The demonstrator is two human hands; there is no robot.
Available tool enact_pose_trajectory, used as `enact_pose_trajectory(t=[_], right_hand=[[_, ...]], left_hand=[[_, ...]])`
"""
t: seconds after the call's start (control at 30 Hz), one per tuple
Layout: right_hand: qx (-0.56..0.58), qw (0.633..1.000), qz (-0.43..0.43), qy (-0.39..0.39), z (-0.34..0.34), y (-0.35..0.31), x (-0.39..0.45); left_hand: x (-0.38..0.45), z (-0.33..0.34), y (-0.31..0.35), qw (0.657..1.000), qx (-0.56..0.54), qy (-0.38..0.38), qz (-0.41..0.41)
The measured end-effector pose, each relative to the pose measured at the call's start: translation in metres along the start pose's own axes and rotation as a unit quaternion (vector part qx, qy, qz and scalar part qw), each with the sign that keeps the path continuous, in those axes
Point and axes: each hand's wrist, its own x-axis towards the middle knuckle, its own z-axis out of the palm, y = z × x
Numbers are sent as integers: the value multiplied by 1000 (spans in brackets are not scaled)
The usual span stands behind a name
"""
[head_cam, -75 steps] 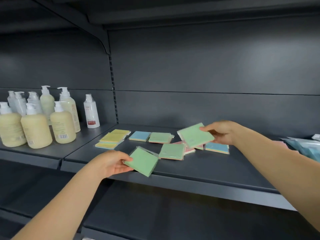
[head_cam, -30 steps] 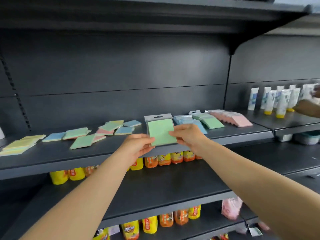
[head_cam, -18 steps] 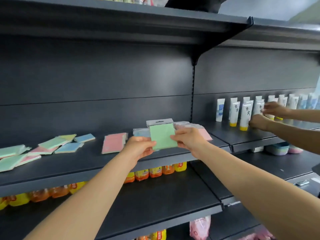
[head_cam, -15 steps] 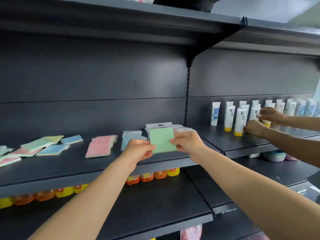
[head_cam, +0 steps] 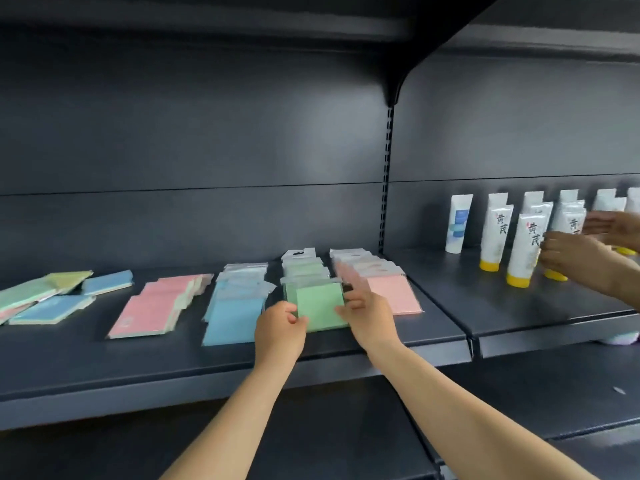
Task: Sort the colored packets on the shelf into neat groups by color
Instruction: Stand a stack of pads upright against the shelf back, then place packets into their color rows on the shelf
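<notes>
A green packet (head_cam: 320, 306) lies flat on the dark shelf (head_cam: 138, 372), at the front of a row of green packets (head_cam: 304, 268). My left hand (head_cam: 280, 329) pinches its lower left corner. My right hand (head_cam: 365, 306) holds its right edge, with the forefinger stretched out and blurred. A row of blue packets (head_cam: 235, 306) lies just to the left, and a pink pile (head_cam: 149, 310) lies further left. A row of pink packets (head_cam: 393, 294) lies to the right. A loose mix of green, blue and yellow packets (head_cam: 52, 296) sits at the far left.
White tubes with yellow caps (head_cam: 526, 247) stand on the adjoining shelf to the right, where another person's hands (head_cam: 581, 261) are handling them. An upright slotted post (head_cam: 386, 181) divides the two bays. A lower shelf (head_cam: 346, 438) runs under my arms.
The green packet was held upright in front of the rows half a second ago; now it lies flat on the shelf at the front of the green row. My view has dropped and moved closer.
</notes>
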Motion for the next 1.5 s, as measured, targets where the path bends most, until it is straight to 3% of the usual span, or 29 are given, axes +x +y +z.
enact_pose_trajectory(t=[0.33, 0.5, 0.6, 0.7, 0.83, 0.97, 1.17, 1.37, 1.5], right_hand=[[-91, 996, -24, -5, 7, 7, 14], [-113, 993, -36, -1, 7, -2, 7], [-183, 981, -60, -14, 2, -11, 4], [-326, 937, -121, -39, -3, -32, -2], [-521, 828, -187, -91, 5, -72, -15], [-586, 777, -205, -106, 41, -115, -41], [-562, 786, -227, -125, 142, -167, -95], [-502, 824, -225, -136, 258, -213, -146], [-464, 847, -214, -145, 318, -222, -171]], left_hand=[[4, 7, -4, 999, 35, 35, 8], [2, 5, -2, 999, 43, 31, 1], [4, -7, 0, 998, 68, 7, 10], [9, -40, 5, 984, 159, -7, 77], [14, -111, -1, 924, 349, -67, 142], [12, -193, -29, 877, 453, -81, 134], [9, -326, -103, 854, 501, -74, 117], [12, -452, -189, 879, 470, -57, 64], [19, -502, -234, 908, 409, -87, 20]])
